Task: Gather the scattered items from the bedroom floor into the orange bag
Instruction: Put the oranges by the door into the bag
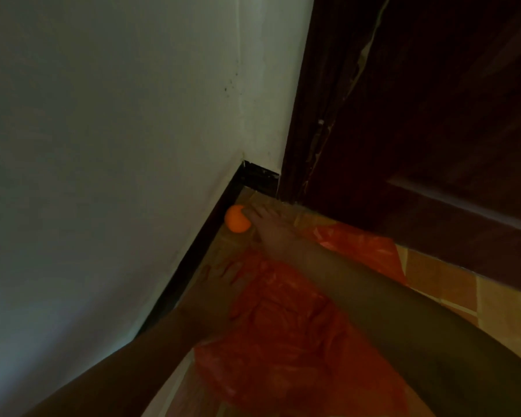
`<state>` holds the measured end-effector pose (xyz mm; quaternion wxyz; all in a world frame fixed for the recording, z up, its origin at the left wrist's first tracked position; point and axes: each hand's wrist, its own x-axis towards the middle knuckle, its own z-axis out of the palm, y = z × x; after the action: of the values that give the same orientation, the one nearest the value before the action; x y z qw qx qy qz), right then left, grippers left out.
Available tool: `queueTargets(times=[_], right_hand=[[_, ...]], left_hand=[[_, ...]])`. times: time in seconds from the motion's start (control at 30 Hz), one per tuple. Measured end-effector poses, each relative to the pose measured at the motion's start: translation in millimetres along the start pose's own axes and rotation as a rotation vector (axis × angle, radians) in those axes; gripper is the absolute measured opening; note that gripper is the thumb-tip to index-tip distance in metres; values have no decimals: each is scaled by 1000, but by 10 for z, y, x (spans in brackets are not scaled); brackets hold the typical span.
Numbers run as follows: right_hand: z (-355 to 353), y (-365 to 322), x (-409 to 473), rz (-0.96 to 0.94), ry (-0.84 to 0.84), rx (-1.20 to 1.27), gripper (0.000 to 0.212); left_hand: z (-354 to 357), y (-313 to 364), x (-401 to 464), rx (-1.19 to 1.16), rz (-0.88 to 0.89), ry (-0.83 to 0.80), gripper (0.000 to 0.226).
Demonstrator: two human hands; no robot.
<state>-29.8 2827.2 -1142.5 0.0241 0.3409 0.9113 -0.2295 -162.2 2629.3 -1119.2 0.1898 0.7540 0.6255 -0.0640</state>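
Orange ball (237, 220): small, round, on the tiled floor (451, 281) in the room corner, resting against the dark skirting board (193, 260).
Right hand (265, 221): reaches across to the corner, fingers spread and open, fingertips (248, 212) touching the ball's right side; not closed round it.
Right forearm: runs from the lower right edge diagonally up to the hand, passing over the bag.
Orange bag (283, 341): thin crumpled plastic, spread low between the two arms, near the ball but apart from it.
Left hand (220, 319): at the bag's left edge by the skirting; dim and blurred, seems to hold the plastic, grip cannot be told for sure.
White wall (103, 145): fills the left side, meets the floor at the skirting.
Dark wooden door (418, 115): right of the corner, frame edge chipped.
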Motion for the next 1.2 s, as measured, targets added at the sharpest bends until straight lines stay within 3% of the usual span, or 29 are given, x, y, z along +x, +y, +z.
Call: queueTargets(times=[0.17,0.4,0.63,0.73,0.87,1.1,1.2], right_hand=[[200,-76,375,92,-27,107,86],[391,-155,455,81,11,-17,80],[365,-164,243,121,108,274,66],[221,-127,-33,133,265,356,64],[108,-35,-620,149,339,378,68],[394,-21,-1709,243,244,249,71],[650,-60,-1963,265,186,290,79]], left_hand=[[-133,-15,-251,3,-50,-110,94],[-233,85,-396,-9,-105,-207,83],[-265,56,-345,-52,-158,-207,82],[-299,42,-331,-61,-188,-220,85],[-409,89,-321,-67,-195,-175,84],[-595,249,-95,-115,-171,-12,95],[-397,360,-5,-44,-173,-116,98]])
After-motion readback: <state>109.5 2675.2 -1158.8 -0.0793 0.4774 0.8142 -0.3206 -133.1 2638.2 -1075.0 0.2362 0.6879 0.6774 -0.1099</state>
